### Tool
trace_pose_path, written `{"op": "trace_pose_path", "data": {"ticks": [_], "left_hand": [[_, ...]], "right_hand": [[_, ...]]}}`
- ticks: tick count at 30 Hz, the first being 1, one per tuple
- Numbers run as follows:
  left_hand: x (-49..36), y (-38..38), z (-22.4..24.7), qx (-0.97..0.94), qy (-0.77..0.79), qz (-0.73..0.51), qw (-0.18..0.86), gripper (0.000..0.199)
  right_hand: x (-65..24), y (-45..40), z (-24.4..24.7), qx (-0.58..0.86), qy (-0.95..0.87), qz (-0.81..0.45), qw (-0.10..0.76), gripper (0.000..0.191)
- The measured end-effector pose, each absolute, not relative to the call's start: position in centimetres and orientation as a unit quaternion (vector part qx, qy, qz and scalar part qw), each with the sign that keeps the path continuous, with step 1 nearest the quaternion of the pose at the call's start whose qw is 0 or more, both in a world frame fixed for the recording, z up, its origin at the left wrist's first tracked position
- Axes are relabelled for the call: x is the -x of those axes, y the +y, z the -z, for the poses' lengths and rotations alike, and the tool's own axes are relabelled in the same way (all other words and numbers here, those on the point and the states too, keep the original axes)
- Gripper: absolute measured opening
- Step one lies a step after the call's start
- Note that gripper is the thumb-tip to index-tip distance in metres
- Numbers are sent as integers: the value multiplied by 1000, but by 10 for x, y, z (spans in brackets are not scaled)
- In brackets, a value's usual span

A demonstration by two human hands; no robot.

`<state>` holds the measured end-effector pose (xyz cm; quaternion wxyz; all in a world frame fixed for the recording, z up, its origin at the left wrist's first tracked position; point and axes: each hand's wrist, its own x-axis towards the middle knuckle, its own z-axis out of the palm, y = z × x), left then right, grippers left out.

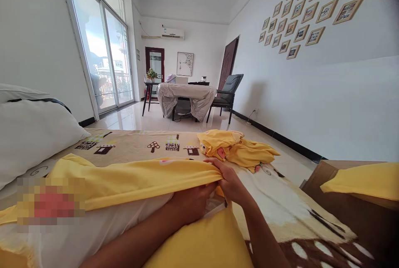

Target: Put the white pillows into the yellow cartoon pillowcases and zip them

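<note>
A yellow cloth (134, 178) stretches across the bed in front of me, lying partly over a white pillow or filling (102, 226). My right hand (229, 178) is closed on the cloth's right end. Reaching in beneath its edge, my left hand (195, 201) is closed at the opening beside the right hand; its fingertips are partly hidden, and whether it grips the cloth or the white material is unclear. Below both hands a plump yellow piece (205, 243) lies close to me. Farther back on the bed, a crumpled yellow cloth with a printed pattern (237, 149) rests on the blanket.
White pillows (34, 131) lie at the left. A patterned blanket (121, 151) covers the bed. At the right stands a cardboard box (352, 210) with a yellow item (368, 180) on it. Beyond are a covered table (187, 91) and a dark chair (230, 89).
</note>
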<state>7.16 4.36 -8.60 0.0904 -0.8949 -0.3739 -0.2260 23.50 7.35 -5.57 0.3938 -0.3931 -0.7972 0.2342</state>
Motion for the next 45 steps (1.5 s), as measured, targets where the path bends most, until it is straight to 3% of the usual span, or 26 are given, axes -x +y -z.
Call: {"op": "trace_pose_path", "data": {"ticks": [9, 26, 28, 33, 35, 45], "left_hand": [[-73, 44, 84, 891, -366, 250, 98, 46], [-71, 45, 89, 874, -403, 244, 120, 53], [-70, 45, 89, 871, -409, 241, 122, 54], [-69, 43, 83, 880, -413, 219, 80, 50], [-69, 42, 81, 883, -411, 220, 56, 50], [-67, 44, 82, 884, -381, 261, 74, 59]], "right_hand": [[-231, 70, 55, 407, -791, -244, 386, 61], [-230, 77, 63, 469, -752, -239, 398, 61], [-232, 77, 63, 485, -749, -235, 385, 55], [-236, 76, 63, 519, -767, -208, 314, 14], [-235, 77, 63, 503, -781, -224, 295, 10], [-229, 78, 61, 443, -750, -262, 416, 23]]}}
